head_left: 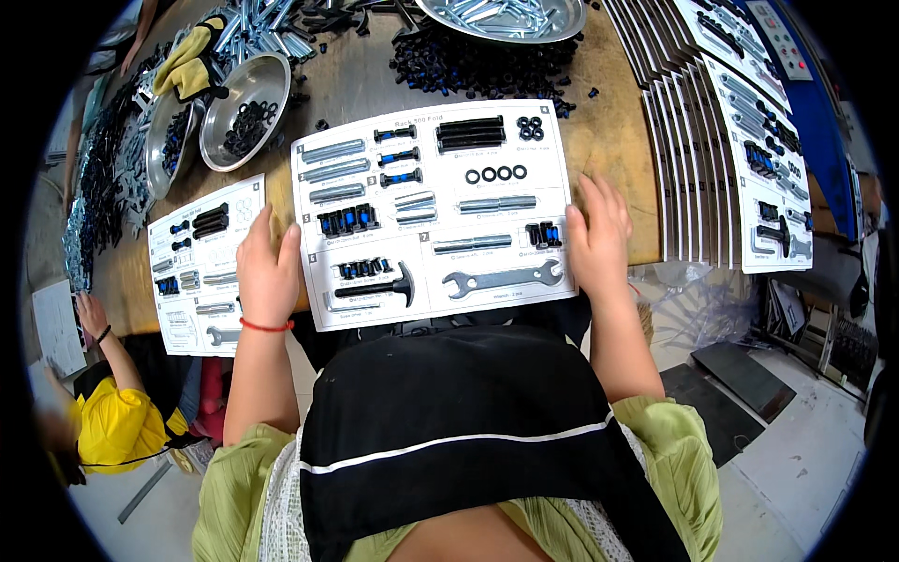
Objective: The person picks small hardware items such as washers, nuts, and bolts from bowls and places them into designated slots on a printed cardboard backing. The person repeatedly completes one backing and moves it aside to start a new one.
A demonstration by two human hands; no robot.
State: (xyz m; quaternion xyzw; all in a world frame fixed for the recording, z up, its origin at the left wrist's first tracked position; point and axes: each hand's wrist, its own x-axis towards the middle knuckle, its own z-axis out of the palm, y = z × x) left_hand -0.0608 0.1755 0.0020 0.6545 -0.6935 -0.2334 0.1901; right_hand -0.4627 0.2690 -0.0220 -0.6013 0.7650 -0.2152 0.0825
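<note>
A white hardware card (403,245) lies in front of me at the table's near edge, its lower side reaching over my lap. Bolts, rods, washers, nuts, a T-handled tool and a flat wrench (503,279) sit in its printed sections. My left hand (268,270) grips its left edge, with the thumb against the border. On the opposite edge my right hand (600,236) holds it the same way, fingers pointing forward. A second hardware card (187,290) lies just left of my left hand, partly hidden by it.
A stack of filled cards (688,169) stands at the right. Steel bowls (213,140) with black parts, yellow gloves (190,58) and loose bolts fill the far left. Black nuts (478,70) lie heaped below another bowl (524,39). A co-worker in yellow (122,426) is at left.
</note>
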